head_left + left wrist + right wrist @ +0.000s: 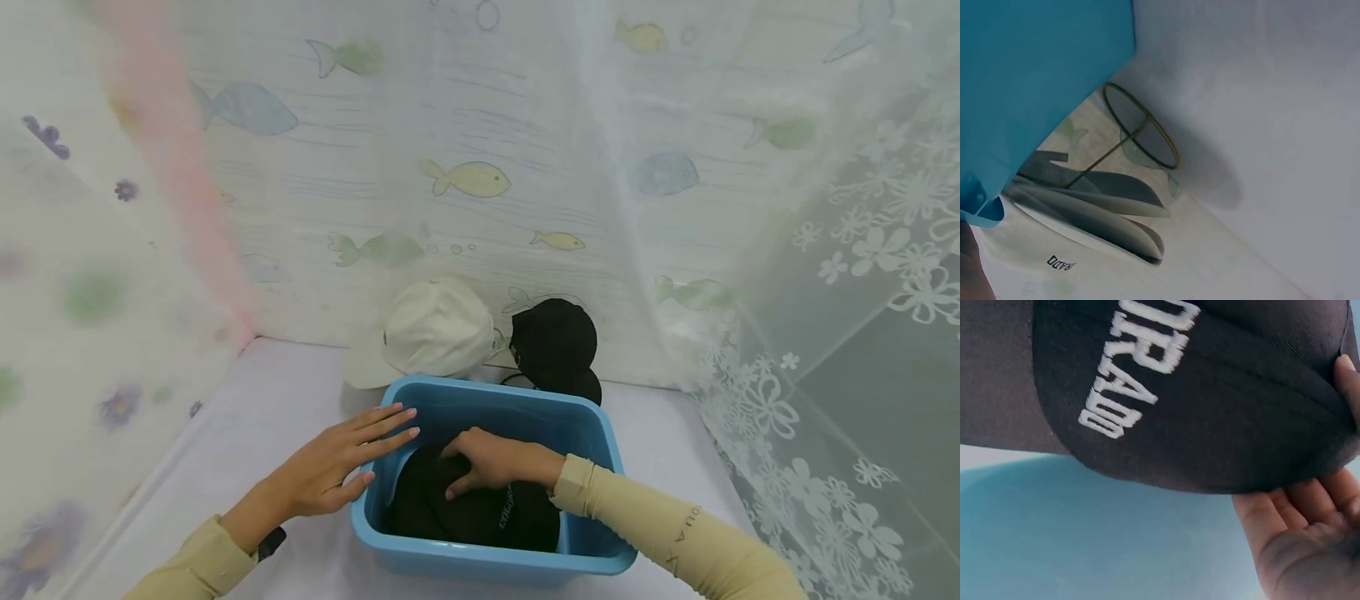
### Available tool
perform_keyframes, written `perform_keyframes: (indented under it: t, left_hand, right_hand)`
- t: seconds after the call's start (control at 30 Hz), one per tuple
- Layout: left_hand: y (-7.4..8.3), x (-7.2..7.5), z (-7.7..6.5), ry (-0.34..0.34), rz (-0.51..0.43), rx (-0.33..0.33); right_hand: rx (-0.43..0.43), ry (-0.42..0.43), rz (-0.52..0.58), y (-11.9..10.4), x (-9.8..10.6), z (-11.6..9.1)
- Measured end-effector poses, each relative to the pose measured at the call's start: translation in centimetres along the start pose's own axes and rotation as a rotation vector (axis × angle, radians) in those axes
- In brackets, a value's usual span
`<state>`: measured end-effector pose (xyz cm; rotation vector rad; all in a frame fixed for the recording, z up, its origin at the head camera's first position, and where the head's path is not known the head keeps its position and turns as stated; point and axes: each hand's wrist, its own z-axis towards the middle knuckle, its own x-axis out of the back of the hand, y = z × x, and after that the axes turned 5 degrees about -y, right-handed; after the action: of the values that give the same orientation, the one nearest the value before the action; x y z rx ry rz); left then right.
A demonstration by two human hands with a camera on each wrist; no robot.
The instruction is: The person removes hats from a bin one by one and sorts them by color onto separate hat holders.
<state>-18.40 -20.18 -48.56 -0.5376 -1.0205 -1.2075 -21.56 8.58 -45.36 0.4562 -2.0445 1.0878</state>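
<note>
Closest to my head camera come the two pale yellow sleeves, the left sleeve [198, 562] and the right sleeve [660, 525], each running up to a bare hand. At the end of the right one, I see the right hand [487, 460] gripping a black cap [420, 508]: on the right wrist feed its thumb sits on the crown and the other fingers curl under the edge. White raised lettering [1147, 369] runs across the cap's front, off to one side of those fingers. The cap sits inside a blue tub [495, 557], whose walls rise around the gripping fingers.

The left hand [352, 458] has its fingers straight and spread, holding nothing, at the tub's left rim; whether they press on it I can't tell.

Past the left fingertips, behind the tub, a white cap [438, 329] stands on the white-covered table [300, 375]. My left wrist feed shows several pale brims [1097, 228] stacked there beside a thin wire stand [1107, 153]. Farther out beyond the right fingers is a second black headpiece [555, 342], next to the white one. A fish-printed curtain [487, 108] hangs behind everything.
</note>
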Motion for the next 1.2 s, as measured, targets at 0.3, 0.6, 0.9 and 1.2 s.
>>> perform_keyframes:
  t: [0.3,0.6,0.9,1.2]
  left_hand:
    - [-0.1,0.1,-0.1,0.009,0.009,0.006]
    - [-0.2,-0.1,-0.1,0.011,0.004,0.005]
    - [-0.1,-0.2,0.1,0.022,-0.01,0.008]
    - [-0.2,-0.3,0.1,0.016,-0.02,0.008]
  right_hand:
    - [0.049,-0.036,0.001,0.0,1.5,-1.3]
    - [0.085,-0.039,0.031,0.0,3.1,-2.8]
    - [0.092,0.026,0.001,-1.0,4.6,-5.6]
    - [0.105,0.079,0.003,-1.7,5.1,-7.8]
